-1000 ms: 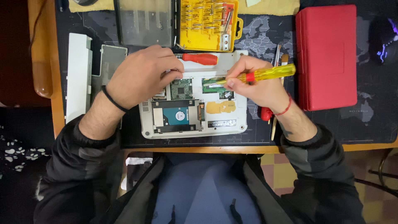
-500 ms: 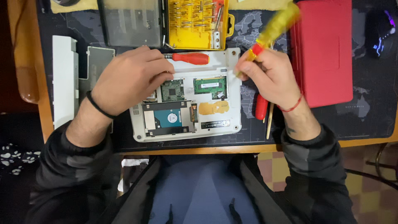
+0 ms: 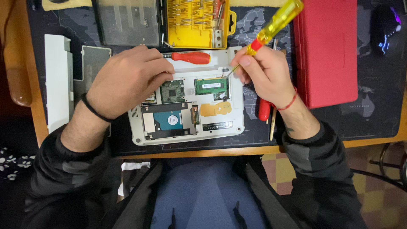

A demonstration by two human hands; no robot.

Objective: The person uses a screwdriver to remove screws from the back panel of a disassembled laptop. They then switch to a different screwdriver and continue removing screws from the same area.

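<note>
A small white laptop lies upside down with its bottom cover off, showing a hard drive, a green memory module and a small circuit board. My left hand rests on the laptop's upper left part, fingers curled over it. My right hand grips a yellow-handled screwdriver, tilted up to the right, its tip down at the laptop's upper right near the memory module. A red-handled screwdriver lies across the laptop's far edge.
A yellow case of screwdriver bits with a clear lid stands at the back. A red case lies on the right, a computer mouse at far right. White cover panels lie left. More tools sit under my right wrist.
My right hand has swung the yellow screwdriver from lying level across the laptop to a steep tilt, tip down by the memory module. My left hand stayed on the laptop.
</note>
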